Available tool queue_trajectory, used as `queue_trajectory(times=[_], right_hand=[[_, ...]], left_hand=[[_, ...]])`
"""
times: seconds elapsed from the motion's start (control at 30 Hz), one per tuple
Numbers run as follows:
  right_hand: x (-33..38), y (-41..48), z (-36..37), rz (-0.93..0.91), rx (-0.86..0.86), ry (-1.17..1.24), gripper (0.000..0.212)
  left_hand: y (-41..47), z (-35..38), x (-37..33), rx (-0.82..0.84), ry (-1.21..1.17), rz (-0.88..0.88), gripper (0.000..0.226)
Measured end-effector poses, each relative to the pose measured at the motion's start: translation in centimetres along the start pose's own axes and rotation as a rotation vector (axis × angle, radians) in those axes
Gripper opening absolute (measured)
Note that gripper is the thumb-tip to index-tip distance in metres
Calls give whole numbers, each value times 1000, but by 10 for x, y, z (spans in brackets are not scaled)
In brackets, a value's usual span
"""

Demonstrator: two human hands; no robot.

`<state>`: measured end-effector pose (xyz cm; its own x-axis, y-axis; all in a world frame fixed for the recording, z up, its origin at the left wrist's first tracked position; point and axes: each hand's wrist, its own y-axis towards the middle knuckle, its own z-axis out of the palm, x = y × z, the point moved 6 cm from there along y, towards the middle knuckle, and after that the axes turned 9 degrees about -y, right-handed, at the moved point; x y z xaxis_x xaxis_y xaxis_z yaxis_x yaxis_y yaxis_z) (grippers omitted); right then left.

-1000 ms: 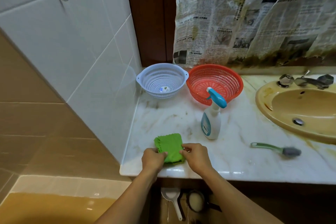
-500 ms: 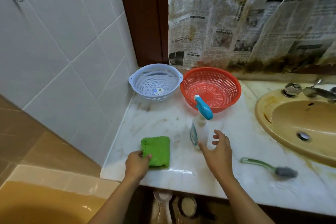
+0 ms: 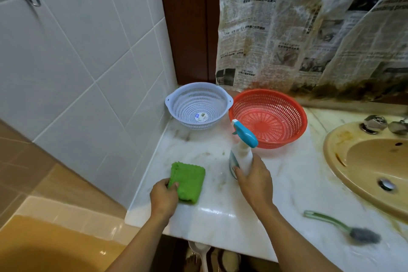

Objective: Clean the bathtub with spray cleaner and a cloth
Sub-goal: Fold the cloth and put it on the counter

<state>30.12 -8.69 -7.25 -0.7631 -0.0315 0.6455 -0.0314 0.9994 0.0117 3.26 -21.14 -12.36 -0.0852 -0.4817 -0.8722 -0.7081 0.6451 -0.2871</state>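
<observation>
A folded green cloth lies near the front left of the white marble counter. My left hand grips its near left corner. To its right a white spray bottle with a blue trigger head stands upright. My right hand is wrapped around the bottle's body from the near side. The tan bathtub shows at the bottom left, below the counter's end.
A pale blue colander and a red colander stand at the back of the counter. A tan sink lies at the right, with a green-handled brush in front of it. Newspaper covers the wall behind; white tiles rise on the left.
My right hand left the cloth, reached to the right and closed around the spray bottle. My left hand stayed on the cloth's corner. The view shifted slightly.
</observation>
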Motion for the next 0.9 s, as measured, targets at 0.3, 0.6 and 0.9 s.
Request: queue_trajectory(times=[0.3,0.6,0.9], right_hand=[[83,44,-28,-34,-137,154,41],[170,147,-5,-60,-134,73,57],[165,192,52,40,-31,-56,62]], left_hand=[[56,-22,-10,-46,-117,17,16],[102,-22,-18,2,34,124,18],[114,-20,-4,-3,112,178,19]])
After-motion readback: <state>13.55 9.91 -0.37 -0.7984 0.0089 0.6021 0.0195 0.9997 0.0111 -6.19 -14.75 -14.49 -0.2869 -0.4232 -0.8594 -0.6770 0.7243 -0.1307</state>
